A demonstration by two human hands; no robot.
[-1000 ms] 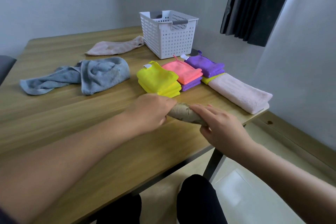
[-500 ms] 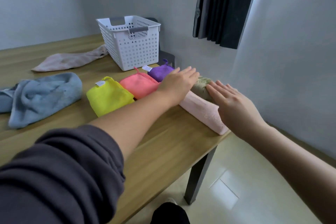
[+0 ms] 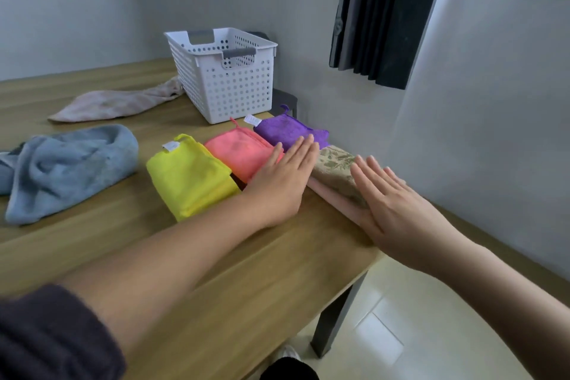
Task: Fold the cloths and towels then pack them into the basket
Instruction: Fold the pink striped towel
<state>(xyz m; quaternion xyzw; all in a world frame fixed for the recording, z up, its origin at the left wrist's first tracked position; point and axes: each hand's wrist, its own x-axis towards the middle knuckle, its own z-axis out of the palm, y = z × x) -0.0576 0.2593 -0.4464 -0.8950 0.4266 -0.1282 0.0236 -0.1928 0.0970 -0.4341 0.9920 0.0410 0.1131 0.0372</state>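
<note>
A folded beige patterned towel (image 3: 334,171) lies on top of the folded pink towel (image 3: 331,199) at the table's right edge. My left hand (image 3: 285,177) and my right hand (image 3: 390,207) lie flat with fingers straight, one on each side of the beige towel, holding nothing. Left of them sit folded yellow (image 3: 189,174), coral (image 3: 242,153) and purple (image 3: 288,131) cloths. The white perforated basket (image 3: 226,80) stands behind them. A crumpled blue towel (image 3: 69,165) and an unfolded pale pink towel (image 3: 115,102) lie further left.
The wooden table (image 3: 234,271) ends at its right edge just beside my right hand, with the grey wall close by. A dark curtain (image 3: 385,15) hangs at the upper right. Tiled floor and a table leg (image 3: 334,321) show below.
The beige towel went from the table front onto the pink towel. Both hands let go of it and now lie flat beside it. My view has turned right.
</note>
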